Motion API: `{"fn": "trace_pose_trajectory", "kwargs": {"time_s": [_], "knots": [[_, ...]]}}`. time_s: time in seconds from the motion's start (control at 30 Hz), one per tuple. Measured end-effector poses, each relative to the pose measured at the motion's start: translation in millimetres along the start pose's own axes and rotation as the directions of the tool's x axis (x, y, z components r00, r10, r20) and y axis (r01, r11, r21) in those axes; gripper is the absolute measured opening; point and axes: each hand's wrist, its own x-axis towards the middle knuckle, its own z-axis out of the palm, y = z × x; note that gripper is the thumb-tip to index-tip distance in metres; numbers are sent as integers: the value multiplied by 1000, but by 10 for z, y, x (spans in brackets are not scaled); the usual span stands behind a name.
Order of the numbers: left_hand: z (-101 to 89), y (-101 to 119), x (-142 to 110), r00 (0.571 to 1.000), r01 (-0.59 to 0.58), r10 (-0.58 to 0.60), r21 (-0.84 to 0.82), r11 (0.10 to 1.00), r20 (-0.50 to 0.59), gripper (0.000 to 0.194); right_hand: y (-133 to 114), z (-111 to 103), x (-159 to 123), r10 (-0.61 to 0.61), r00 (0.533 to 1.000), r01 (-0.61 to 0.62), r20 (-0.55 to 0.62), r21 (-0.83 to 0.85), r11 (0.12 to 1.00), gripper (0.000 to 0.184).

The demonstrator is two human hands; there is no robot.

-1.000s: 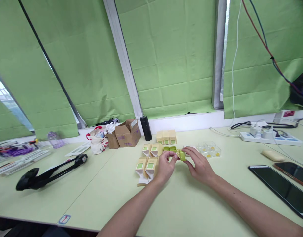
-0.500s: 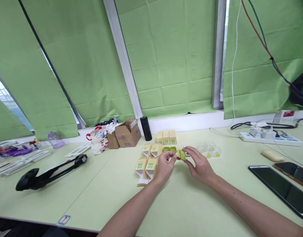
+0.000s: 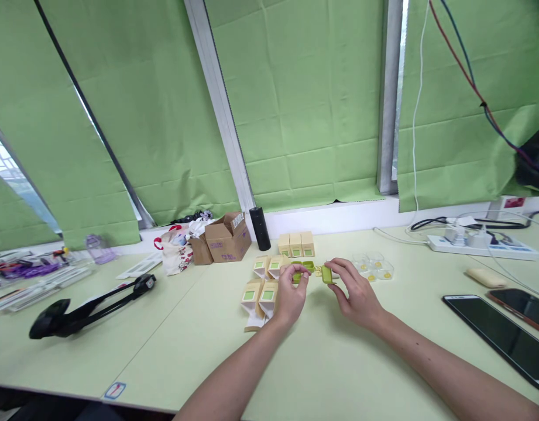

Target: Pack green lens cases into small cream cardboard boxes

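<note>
My right hand [image 3: 357, 295] pinches a small olive-green square case [image 3: 327, 274] between thumb and fingertips, just above the table. To its left, my left hand [image 3: 292, 295] curls thumb and index finger around a small green piece [image 3: 297, 277], partly covered by the fingers. Right behind that hand sits a green square case [image 3: 308, 266] on the table. Small yellow pieces [image 3: 318, 271] show between the two hands; their kind is too small to make out. Beside my left hand stand several cream paper boxes [image 3: 259, 295] with green labels, their flaps raised.
Clear plastic cups with yellow centres [image 3: 372, 266] lie behind my right hand. More cream boxes [image 3: 296, 244] stand farther back, near a black cylinder [image 3: 260, 228] and a cardboard box [image 3: 227, 237]. Phones [image 3: 500, 339] and a power strip [image 3: 482, 247] are at the right; a black headset [image 3: 91, 307] is left.
My left hand has drawn slightly left, away from the case in my right hand, and a green piece now shows between its fingers. The case in my right hand has turned.
</note>
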Motion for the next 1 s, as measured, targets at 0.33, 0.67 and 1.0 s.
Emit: {"fn": "trace_pose_trajectory", "kwargs": {"time_s": [0.33, 0.67, 1.0], "knots": [[3, 200, -104, 946, -303, 291, 67, 951, 143, 56, 15, 14, 0, -84, 996, 83, -7, -12, 996, 57], [22, 158, -80, 956, -270, 264, 36, 962, 129, 43, 22, -23, 20, -170, 986, 169, -3, -34, 985, 33], [37, 110, -89, 954, -278, 272, 33, 960, 123, 49, 12, -14, 27, -203, 979, 201, -16, -71, 977, 33]]}}
